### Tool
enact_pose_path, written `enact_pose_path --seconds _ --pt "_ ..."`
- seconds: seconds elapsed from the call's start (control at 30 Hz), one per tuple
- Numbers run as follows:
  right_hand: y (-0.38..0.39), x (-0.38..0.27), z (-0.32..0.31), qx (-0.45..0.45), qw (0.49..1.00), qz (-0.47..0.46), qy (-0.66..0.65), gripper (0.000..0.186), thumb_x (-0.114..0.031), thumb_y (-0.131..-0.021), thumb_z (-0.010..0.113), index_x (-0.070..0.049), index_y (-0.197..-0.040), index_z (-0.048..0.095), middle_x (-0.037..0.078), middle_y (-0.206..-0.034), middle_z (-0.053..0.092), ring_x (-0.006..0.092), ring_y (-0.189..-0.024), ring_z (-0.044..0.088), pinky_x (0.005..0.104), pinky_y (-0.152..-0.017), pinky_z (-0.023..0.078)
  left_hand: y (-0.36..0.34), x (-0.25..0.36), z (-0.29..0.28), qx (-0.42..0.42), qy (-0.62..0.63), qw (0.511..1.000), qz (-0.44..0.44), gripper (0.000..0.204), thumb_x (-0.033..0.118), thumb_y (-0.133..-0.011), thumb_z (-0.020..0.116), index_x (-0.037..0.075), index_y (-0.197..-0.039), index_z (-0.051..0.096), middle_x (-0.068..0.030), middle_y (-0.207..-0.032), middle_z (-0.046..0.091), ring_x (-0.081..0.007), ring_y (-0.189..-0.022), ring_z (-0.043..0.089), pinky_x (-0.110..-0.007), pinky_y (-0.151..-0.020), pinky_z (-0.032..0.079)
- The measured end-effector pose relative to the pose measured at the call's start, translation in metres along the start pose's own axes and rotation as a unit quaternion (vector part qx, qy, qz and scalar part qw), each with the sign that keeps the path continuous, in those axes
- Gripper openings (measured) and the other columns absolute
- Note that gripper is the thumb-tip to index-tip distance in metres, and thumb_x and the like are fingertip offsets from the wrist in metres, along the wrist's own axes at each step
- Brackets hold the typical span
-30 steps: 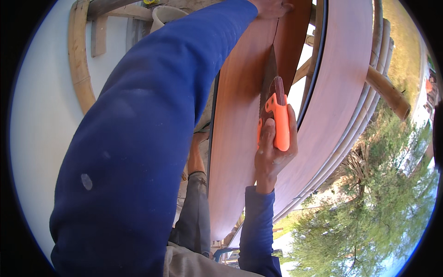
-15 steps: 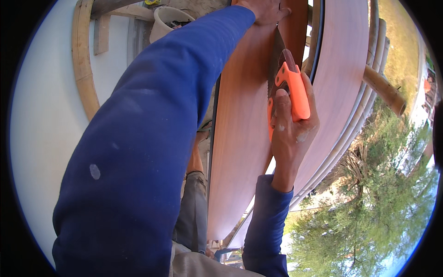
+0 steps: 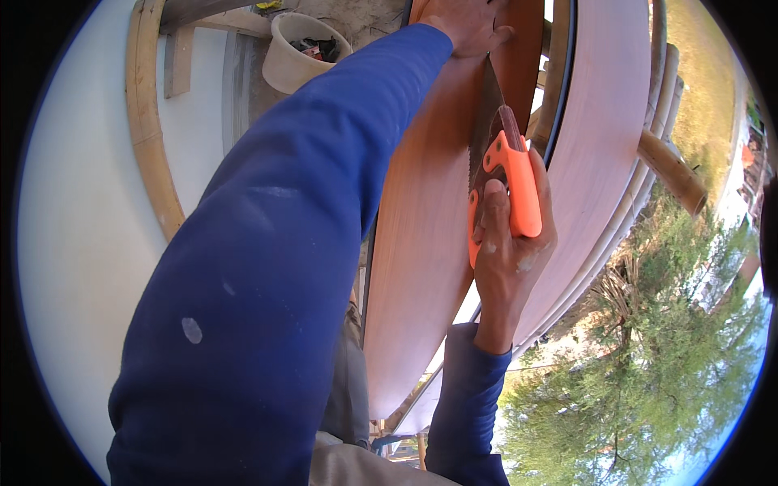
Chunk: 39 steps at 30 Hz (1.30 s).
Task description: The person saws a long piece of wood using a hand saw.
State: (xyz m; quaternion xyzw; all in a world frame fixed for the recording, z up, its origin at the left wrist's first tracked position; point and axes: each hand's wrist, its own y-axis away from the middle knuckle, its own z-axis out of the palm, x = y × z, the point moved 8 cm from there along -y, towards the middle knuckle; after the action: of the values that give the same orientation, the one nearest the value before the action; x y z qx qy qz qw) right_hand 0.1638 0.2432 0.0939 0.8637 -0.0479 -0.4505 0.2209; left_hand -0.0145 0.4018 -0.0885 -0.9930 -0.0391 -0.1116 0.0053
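Note:
My right hand (image 3: 512,231) is wrapped round the bright orange handle (image 3: 525,194) of a handsaw. Its dark toothed blade (image 3: 486,105) points away from me, with the tip near my left hand. Under it lies a long reddish-brown wood-look plank (image 3: 425,194), and a gap opens in line with the saw toward me. At the top of the view my left hand (image 3: 468,26) rests on the plank, thumb stretched out beside the blade's far end; some of its fingers are hard to see. The blue left sleeve covers much of the left side.
A second, similar panel (image 3: 604,146) lies to the right, with bamboo poles (image 3: 685,174) beside and beneath it. On the far left stand a whitish bucket (image 3: 292,69) holding dark scraps, a bamboo frame (image 3: 146,121) and a white wall (image 3: 73,202). Green foliage (image 3: 624,381) grows at the lower right.
The saw and my right hand have come slightly toward me. The whole view has shifted a little, so more of the bucket shows. My left hand stays on the plank.

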Motion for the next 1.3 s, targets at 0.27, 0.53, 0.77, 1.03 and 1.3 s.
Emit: enact_pose_path --seconds 0.27,0.53,0.77,1.03,1.3 --pt "0.197 -0.009 -0.093 0.076 0.993 0.086 0.011 0.069 -0.027 -0.098 0.069 0.015 -0.145 0.042 0.033 -0.121 0.066 0.0418 -0.113 0.07 0.0433 -0.092 0.061 0.002 -0.001 -0.001 -0.026 -0.015 0.999 0.021 0.079 0.051 -0.102 0.039 0.003 -0.163 0.026 -0.0119 -0.172 0.023 -0.0326 -0.159 0.014 -0.064 -0.124 0.006" --pt "0.153 0.034 -0.071 0.086 0.995 0.019 0.043 0.055 -0.014 -0.095 0.069 0.012 -0.14 0.052 0.026 -0.117 0.071 0.033 -0.102 0.075 0.0377 -0.087 0.06 -0.008 -0.009 0.018 0.04 -0.021 0.998 0.032 0.082 0.055 -0.101 0.04 0.002 -0.163 0.025 -0.0128 -0.171 0.024 -0.0323 -0.159 0.014 -0.065 -0.123 0.004" --pt "0.027 0.077 0.017 0.086 0.991 -0.101 0.009 0.049 -0.006 -0.097 0.066 0.003 -0.144 0.054 0.019 -0.112 0.075 0.0213 -0.088 0.075 0.0317 -0.08 0.06 -0.01 -0.007 0.024 0.041 -0.079 0.994 0.057 0.085 0.057 -0.1 0.041 0.001 -0.162 0.026 -0.0153 -0.171 0.024 -0.0317 -0.159 0.015 -0.067 -0.122 0.004" --pt "-0.014 0.021 0.015 0.011 0.997 -0.061 -0.044 0.043 -0.017 -0.098 0.07 0.003 -0.135 0.062 0.009 -0.1 0.072 0.0126 -0.081 0.065 0.0275 -0.073 0.053 0.045 -0.037 -0.021 0.148 -0.041 0.987 -0.041 0.089 0.058 -0.097 0.053 -0.004 -0.157 0.033 -0.0217 -0.164 0.034 -0.0327 -0.153 0.029 -0.057 -0.122 0.021" --pt "-0.026 0.006 0.01 -0.023 0.997 -0.039 -0.065 0.037 -0.023 -0.099 0.07 0.001 -0.127 0.067 0.003 -0.087 0.064 0.01 -0.073 0.057 0.0264 -0.065 0.047 0.196 -0.026 -0.006 -0.019 0.383 0.789 -0.48 0.086 0.053 -0.074 0.086 -0.01 -0.123 0.054 -0.0287 -0.121 0.065 -0.0348 -0.108 0.068 -0.047 -0.089 0.054"
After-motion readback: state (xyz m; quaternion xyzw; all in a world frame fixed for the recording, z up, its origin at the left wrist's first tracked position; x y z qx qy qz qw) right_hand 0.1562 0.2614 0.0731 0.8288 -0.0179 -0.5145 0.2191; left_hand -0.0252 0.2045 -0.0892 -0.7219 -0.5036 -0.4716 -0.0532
